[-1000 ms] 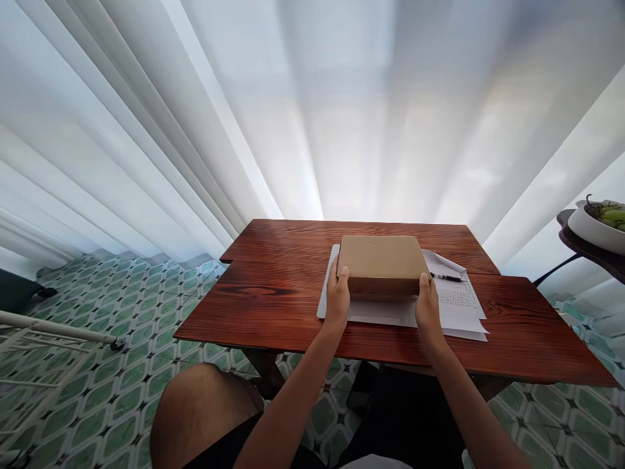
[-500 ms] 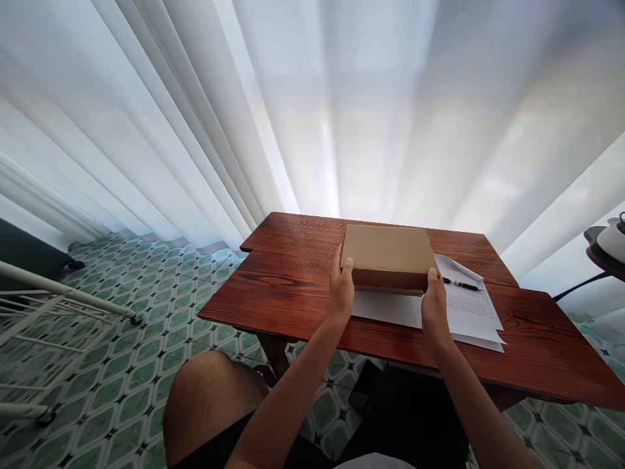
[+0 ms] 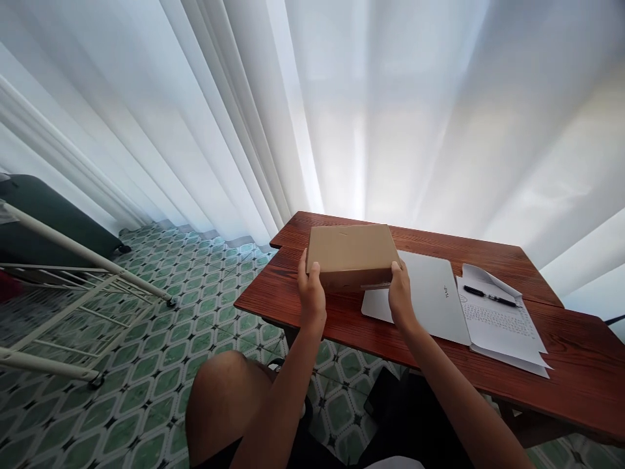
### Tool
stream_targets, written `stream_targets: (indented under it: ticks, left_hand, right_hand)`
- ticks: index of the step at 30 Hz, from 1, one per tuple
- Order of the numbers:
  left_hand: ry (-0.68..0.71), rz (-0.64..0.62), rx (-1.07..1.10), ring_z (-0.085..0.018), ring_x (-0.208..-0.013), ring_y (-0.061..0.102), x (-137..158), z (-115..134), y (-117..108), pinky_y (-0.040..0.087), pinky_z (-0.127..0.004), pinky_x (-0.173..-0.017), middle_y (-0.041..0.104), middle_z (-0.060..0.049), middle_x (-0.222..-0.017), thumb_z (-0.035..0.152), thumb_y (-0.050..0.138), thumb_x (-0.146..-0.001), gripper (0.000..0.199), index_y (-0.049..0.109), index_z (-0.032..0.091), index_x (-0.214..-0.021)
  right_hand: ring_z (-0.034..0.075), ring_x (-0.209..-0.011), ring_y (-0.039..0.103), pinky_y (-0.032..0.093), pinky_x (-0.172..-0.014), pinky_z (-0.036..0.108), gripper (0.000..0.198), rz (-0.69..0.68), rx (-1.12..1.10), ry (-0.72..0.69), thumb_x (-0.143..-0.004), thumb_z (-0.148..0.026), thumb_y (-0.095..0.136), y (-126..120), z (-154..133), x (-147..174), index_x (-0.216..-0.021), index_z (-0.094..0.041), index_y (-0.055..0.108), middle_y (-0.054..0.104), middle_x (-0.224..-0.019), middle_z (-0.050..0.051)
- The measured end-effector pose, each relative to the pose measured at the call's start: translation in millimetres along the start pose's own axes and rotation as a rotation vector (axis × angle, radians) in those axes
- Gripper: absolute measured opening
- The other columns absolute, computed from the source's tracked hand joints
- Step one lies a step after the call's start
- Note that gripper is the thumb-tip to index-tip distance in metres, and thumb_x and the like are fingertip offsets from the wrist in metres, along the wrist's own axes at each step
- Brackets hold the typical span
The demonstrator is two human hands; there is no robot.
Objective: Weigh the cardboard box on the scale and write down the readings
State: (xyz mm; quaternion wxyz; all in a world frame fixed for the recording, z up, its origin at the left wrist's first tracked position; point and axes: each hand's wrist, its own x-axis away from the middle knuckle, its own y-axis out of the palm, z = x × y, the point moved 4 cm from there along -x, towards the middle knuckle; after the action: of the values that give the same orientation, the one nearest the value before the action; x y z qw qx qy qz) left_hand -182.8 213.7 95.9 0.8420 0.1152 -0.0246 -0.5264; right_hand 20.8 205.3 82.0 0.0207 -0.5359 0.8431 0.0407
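A brown cardboard box is held between my two hands, over the left part of the wooden table. My left hand is closed on its left side, thumb at the front corner. On the right side my right hand grips it the same way. Whether the underside touches the table I cannot tell. A flat silver laptop, lid down, lies to the right, partly behind my right hand and forearm. Beside the laptop are sheets of written paper with a black pen on top.
The red-brown wooden table stands before a white curtain. To the left is a white wheeled metal rack, with a dark green suitcase-like object behind it. Green patterned tiles cover the floor.
Both hands have carried the box to the left across the table, uncovering much of the laptop. My view has turned left, so more of the rack shows.
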Motion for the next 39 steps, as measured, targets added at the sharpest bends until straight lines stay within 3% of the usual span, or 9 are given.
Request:
stream_targets:
  ticks: [6,13,29,36,39]
  left_hand:
    - [0.006,0.106,0.036,-0.023,-0.14,0.045,-22,-14,-36,0.039,-0.034,-0.116,0.047,-0.005,-0.154,0.034,0.053,-0.094,0.056,0.049,0.021,-0.148]
    - [0.024,0.191,0.013,-0.022,-0.139,0.046,-31,-22,-61,0.038,-0.032,-0.115,0.049,-0.004,-0.152,0.033,0.054,-0.091,0.056,0.052,0.019,-0.145]
    - [-0.038,0.26,-0.027,-0.026,-0.137,0.049,-27,-37,-76,0.046,-0.034,-0.107,0.049,-0.005,-0.152,0.036,0.053,-0.091,0.057,0.053,0.023,-0.146]
    - [0.015,0.264,-0.021,-0.024,-0.138,0.048,-26,-40,-74,0.042,-0.032,-0.111,0.048,-0.006,-0.153,0.035,0.053,-0.091,0.054,0.054,0.022,-0.143]
    - [0.135,0.277,-0.076,-0.023,-0.14,0.045,-26,-38,-76,0.039,-0.033,-0.114,0.046,-0.009,-0.153,0.036,0.055,-0.092,0.052,0.052,0.021,-0.141]
  right_hand:
    - [0.027,-0.14,0.045,0.035,-0.116,0.043,0.055,-0.072,0.0,0.003,-0.097,-0.049,0.036,42,13,3,-0.141,-0.02,0.053,0.055,-0.148,0.01]
    - [0.028,-0.143,0.044,0.036,-0.116,0.044,0.055,-0.137,0.022,0.028,-0.097,-0.051,0.036,65,29,11,-0.142,-0.023,0.053,0.053,-0.15,0.008]
    - [0.028,-0.145,0.042,0.031,-0.121,0.046,0.06,-0.18,0.077,0.045,-0.098,-0.05,0.032,75,38,18,-0.146,-0.019,0.048,0.05,-0.153,0.01]
    - [0.027,-0.147,0.039,0.031,-0.122,0.045,0.06,-0.214,0.082,0.022,-0.099,-0.053,0.032,74,42,17,-0.149,-0.022,0.044,0.046,-0.157,0.009]
    - [0.026,-0.147,0.037,0.027,-0.124,0.044,0.062,-0.249,0.096,-0.001,-0.1,-0.056,0.033,71,45,15,-0.149,-0.021,0.044,0.044,-0.157,0.01]
